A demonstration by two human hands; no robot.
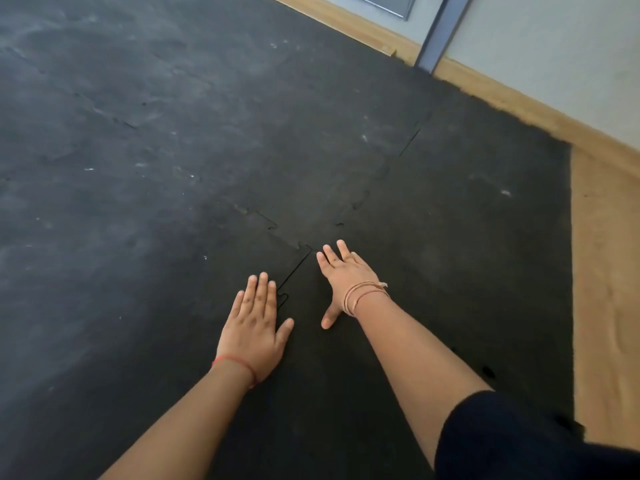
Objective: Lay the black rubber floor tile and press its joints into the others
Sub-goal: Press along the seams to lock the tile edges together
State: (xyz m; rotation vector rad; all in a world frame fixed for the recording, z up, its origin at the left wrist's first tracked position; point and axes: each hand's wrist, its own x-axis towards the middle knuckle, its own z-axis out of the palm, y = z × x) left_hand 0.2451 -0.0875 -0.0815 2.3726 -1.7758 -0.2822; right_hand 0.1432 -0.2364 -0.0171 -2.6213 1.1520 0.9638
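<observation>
The black rubber floor tile [467,271] lies flat at the right, its puzzle-shaped edges meeting the other black tiles [156,168] to the left and beyond. My right hand [343,275] rests flat on this tile near its far left corner, fingers spread, just right of the joint. My left hand [254,327] lies palm down on the neighbouring tile, its fingertips beside the toothed joint [289,285], where a thin dark gap shows. Neither hand holds anything.
Bare wooden floor [609,306] runs along the right of the tile. A wooden skirting board [519,102] and a pale wall [554,46] stand at the back right, with a grey metal post [438,32] against the wall.
</observation>
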